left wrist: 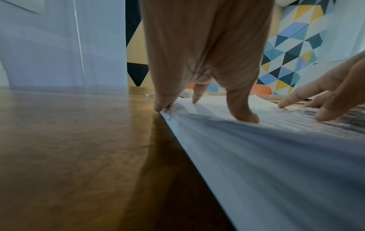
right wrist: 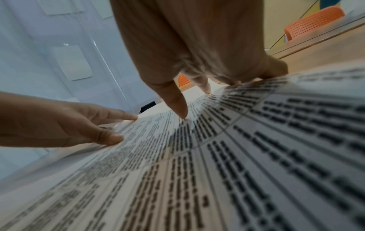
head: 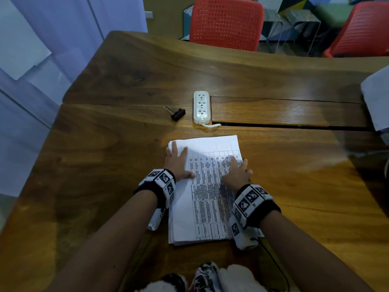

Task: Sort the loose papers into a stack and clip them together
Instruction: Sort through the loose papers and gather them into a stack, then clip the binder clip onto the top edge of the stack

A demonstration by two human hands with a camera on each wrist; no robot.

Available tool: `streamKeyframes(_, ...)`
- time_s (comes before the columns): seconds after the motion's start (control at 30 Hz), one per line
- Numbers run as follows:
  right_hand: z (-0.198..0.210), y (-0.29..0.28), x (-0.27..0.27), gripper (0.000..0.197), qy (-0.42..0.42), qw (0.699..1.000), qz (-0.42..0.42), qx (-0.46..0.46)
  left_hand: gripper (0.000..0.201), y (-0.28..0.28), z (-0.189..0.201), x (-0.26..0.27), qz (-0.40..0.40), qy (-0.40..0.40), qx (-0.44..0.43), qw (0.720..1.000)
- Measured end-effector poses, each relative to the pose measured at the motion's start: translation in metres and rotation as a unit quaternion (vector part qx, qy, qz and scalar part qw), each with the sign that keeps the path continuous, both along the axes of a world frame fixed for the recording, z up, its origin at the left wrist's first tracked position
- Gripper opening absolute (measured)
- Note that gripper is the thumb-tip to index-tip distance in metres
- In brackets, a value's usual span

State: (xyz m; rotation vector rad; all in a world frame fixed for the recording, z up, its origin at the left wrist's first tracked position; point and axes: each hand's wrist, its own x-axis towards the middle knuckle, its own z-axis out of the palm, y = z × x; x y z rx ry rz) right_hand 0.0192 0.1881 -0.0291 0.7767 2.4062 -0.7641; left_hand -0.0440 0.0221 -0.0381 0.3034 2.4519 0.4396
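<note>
A stack of white papers point(head: 207, 192), its top sheet printed with a table, lies on the wooden table point(head: 105, 165) in front of me. My left hand point(head: 177, 163) rests flat on the stack's left side, fingers straight and spread point(left wrist: 242, 115), the outer ones at the paper's left edge. My right hand point(head: 236, 171) presses the right side with straight fingers point(right wrist: 178, 107), the outer ones at the right edge. A black binder clip point(head: 175, 113) with silver handles lies on the table beyond the stack, apart from both hands.
A white power strip point(head: 201, 107) lies beside the clip, its cord running into a slot in the table. Red chairs point(head: 227, 23) stand beyond the far edge. A pale object point(head: 376, 98) sits at the right edge. Bare wood surrounds the stack.
</note>
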Motion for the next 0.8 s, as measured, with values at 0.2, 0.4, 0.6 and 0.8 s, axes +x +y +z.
streamKeyframes(0.2,-0.003,-0.007,0.008,0.073,-0.006,0.999,0.017,0.026,0.113,0.002,-0.009,0.0,0.006,0.002,-0.003,1.0)
streamKeyframes(0.4,0.037,-0.001,-0.018,0.069,0.029,0.995,0.072,0.058,0.106,-0.009,0.008,-0.017,0.039,0.0,-0.032,0.999)
streamKeyframes(0.6,0.064,-0.015,-0.074,0.056,0.122,0.985,0.109,0.063,0.064,-0.014,0.052,-0.065,0.065,0.099,0.025,0.993)
streamKeyframes(0.8,0.018,-0.034,-0.095,0.077,0.038,0.977,0.209,0.02,0.033,-0.009,0.058,-0.11,0.087,0.127,0.024,0.988)
